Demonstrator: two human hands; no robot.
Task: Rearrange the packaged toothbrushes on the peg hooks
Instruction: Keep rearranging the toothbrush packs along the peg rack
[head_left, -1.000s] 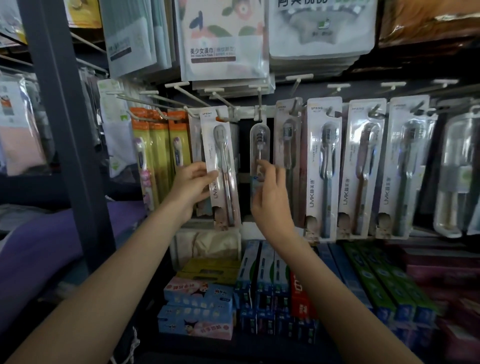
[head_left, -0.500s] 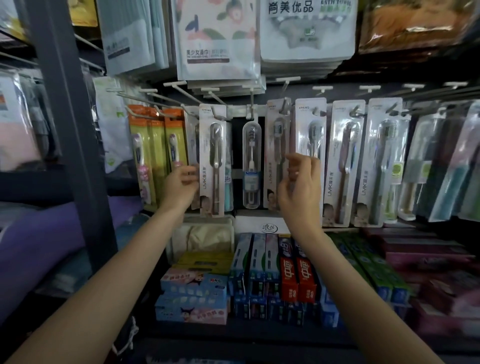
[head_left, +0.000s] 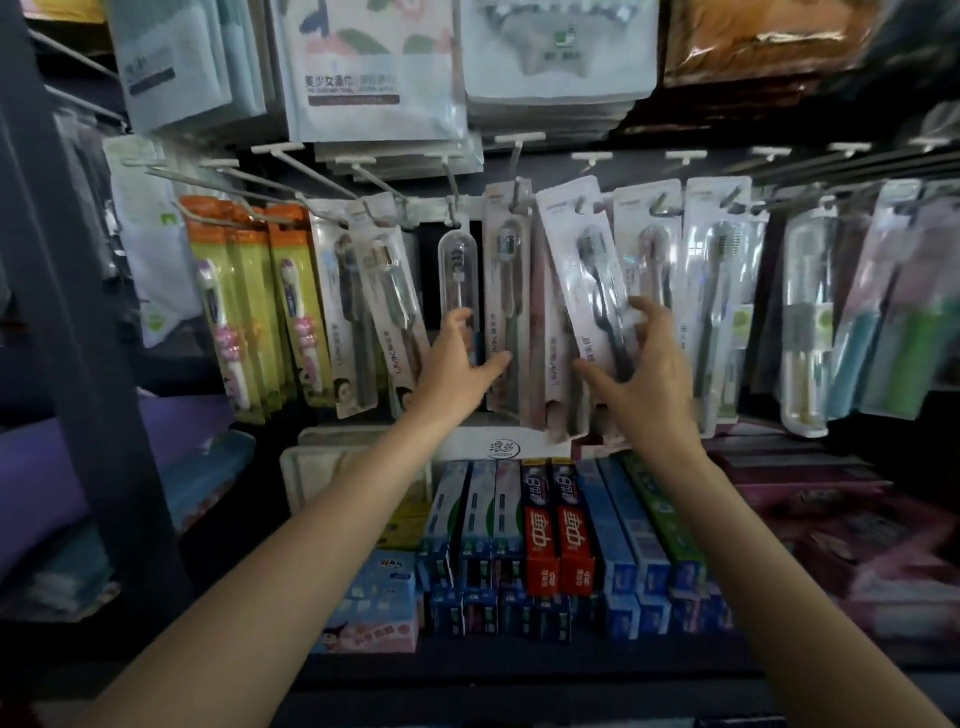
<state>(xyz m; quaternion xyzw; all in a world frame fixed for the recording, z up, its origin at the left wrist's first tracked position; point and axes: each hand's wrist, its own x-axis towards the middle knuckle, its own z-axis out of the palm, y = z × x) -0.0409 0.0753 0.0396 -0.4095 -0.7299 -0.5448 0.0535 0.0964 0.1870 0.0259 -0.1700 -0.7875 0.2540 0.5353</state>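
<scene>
White carded toothbrush packs hang in a row on peg hooks (head_left: 452, 208) across the middle of the rack. My right hand (head_left: 644, 374) grips one pack with a dark brush (head_left: 582, 291), thumb on its front and fingers curled round its right edge. That pack is tilted, its top leaning left; whether it still hangs on a hook I cannot tell. My left hand (head_left: 457, 364) is spread, its fingers in front of a clear tube toothbrush (head_left: 456, 270) and its thumb touching the pack beside it (head_left: 506, 291). It holds nothing.
Orange and yellow children's toothbrush packs (head_left: 249, 312) hang at the left, taller packs (head_left: 805, 322) at the right. Towel packs (head_left: 374, 67) hang above. Toothpaste boxes (head_left: 561, 540) fill the shelf below. A dark upright post (head_left: 78, 338) stands at the far left.
My left hand let go of the left pack and moved right to the clear tube. My right hand closed round the dark-brush pack and tilted it.
</scene>
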